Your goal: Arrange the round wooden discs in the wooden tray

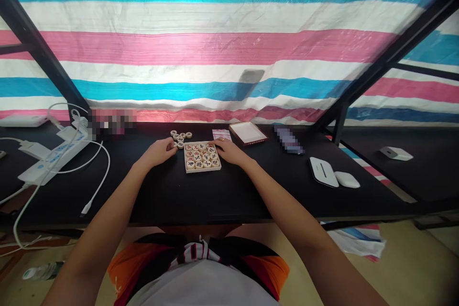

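Note:
A shallow white box (pixel 203 170) of round Chinese chess pieces, marked in red and black, lies on the black table in front of me. To its left is my left hand (pixel 163 151), its fingers closed at a Chinese chess piece (pixel 175 145) that they partly hide. Several loose Chinese chess pieces (pixel 182 136) lie just beyond those fingertips, some overlapping. My right hand (pixel 230 150) holds the box at its far right corner, with the fingertips over the edge and the pieces there. The palm side of both hands is hidden.
An open box lid (pixel 248 133) and a printed paper (pixel 221 135) lie behind my right hand. White devices (pixel 323 172) sit at the right. A power strip (pixel 55 155) with white cables (pixel 98 186) occupies the left. Black metal posts (pixel 46 52) and a striped sheet (pixel 215 48) bound the back.

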### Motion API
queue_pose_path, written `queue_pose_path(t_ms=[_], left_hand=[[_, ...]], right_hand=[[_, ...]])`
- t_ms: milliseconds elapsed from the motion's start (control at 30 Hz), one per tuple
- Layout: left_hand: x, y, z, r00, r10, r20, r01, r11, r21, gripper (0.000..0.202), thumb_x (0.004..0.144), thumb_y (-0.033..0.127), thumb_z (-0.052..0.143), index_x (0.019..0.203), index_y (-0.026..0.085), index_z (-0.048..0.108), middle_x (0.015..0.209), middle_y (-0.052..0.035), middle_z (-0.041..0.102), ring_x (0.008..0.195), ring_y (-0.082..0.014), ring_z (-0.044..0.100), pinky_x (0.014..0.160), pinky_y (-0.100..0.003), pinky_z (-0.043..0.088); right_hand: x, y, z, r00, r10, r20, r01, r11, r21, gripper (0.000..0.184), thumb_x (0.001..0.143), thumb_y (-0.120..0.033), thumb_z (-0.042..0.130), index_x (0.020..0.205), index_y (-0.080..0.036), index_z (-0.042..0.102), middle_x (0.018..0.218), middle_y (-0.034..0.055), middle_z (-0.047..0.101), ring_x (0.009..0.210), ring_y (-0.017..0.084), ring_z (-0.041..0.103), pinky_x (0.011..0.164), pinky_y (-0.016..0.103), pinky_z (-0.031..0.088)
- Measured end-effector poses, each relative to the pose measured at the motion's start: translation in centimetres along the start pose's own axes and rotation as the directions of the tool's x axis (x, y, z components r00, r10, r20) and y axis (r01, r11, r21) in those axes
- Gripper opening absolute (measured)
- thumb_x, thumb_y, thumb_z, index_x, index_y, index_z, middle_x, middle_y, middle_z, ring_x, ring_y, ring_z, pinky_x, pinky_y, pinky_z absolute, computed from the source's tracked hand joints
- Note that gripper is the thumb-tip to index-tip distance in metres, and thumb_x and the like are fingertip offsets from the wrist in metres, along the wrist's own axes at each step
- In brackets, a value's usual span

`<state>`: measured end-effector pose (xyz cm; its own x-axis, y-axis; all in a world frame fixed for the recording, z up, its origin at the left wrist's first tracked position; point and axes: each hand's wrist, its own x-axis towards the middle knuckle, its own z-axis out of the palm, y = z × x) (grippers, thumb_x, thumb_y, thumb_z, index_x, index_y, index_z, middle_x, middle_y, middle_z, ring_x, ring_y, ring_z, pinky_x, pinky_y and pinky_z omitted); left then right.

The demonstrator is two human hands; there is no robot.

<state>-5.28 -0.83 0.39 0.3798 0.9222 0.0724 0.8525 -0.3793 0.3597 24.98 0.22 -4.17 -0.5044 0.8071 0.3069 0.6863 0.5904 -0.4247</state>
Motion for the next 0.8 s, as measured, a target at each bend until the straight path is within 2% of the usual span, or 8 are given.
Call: queue_pose_path(t_ms=[67, 167, 333, 500, 800], left_hand=[[-0.1, 0.1, 0.1, 0.995, 0.063, 0.076, -0.060, 0.998, -0.033, 0.027, 0.081, 0.044, 0.046, 0.073, 0.020, 0.056, 0.066, -0.0001, 0.060, 0.061, -0.0158, 0.054, 0.056, -0.025, 0.035], [0.0, 0.1, 0.3, 0.983, 0.116, 0.141, -0.112, 0.993, -0.039, 0.027, 0.080, 0.044, 0.046, 0.075, 0.021, 0.060, 0.069, -0.0003, 0.062, 0.063, -0.0163, 0.056, 0.057, -0.025, 0.037], [0.5, -0.4, 0.8, 0.980, 0.179, 0.086, -0.180, 0.984, 0.012, 0.032, 0.081, 0.043, 0.046, 0.092, 0.021, 0.066, 0.081, -0.0041, 0.061, 0.080, -0.0201, 0.058, 0.072, -0.029, 0.043], [0.5, -0.9, 1.1, 0.989, 0.142, 0.043, -0.143, 0.990, 0.014, 0.042, 0.082, 0.046, 0.048, 0.114, 0.022, 0.064, 0.097, -0.0076, 0.059, 0.098, -0.0247, 0.054, 0.088, -0.035, 0.044], [0.7, -1.0, 1.4, 0.989, 0.143, 0.041, -0.145, 0.987, 0.069, 0.045, 0.085, 0.045, 0.047, 0.123, 0.025, 0.059, 0.105, -0.0084, 0.058, 0.106, -0.0262, 0.052, 0.093, -0.037, 0.042]], right_hand=[[0.0, -0.1, 0.0, 1.000, 0.000, 0.006, 0.000, 1.000, 0.004, 0.041, 0.085, -0.008, 0.047, 0.122, -0.020, 0.060, 0.113, 0.0108, 0.060, 0.105, 0.021, 0.056, 0.095, 0.038, 0.044], [0.0, 0.0, 0.0, 1.000, -0.007, 0.006, 0.007, 1.000, 0.009, 0.042, 0.085, -0.008, 0.047, 0.123, -0.020, 0.060, 0.113, 0.0112, 0.061, 0.105, 0.021, 0.055, 0.096, 0.038, 0.044], [0.0, 0.0, 0.0, 1.000, -0.016, -0.005, 0.016, 1.000, 0.011, 0.042, 0.085, -0.008, 0.047, 0.123, -0.020, 0.060, 0.112, 0.0106, 0.061, 0.104, 0.020, 0.056, 0.095, 0.038, 0.044], [0.0, -0.1, -0.1, 1.000, -0.004, 0.004, 0.004, 1.000, 0.000, 0.041, 0.085, -0.008, 0.047, 0.122, -0.019, 0.060, 0.113, 0.0116, 0.061, 0.104, 0.021, 0.056, 0.096, 0.039, 0.044], [0.0, 0.2, 0.1, 1.000, -0.018, -0.002, 0.018, 1.000, -0.011, 0.040, 0.086, -0.010, 0.047, 0.123, -0.020, 0.060, 0.113, 0.0112, 0.060, 0.105, 0.021, 0.056, 0.095, 0.038, 0.044]])
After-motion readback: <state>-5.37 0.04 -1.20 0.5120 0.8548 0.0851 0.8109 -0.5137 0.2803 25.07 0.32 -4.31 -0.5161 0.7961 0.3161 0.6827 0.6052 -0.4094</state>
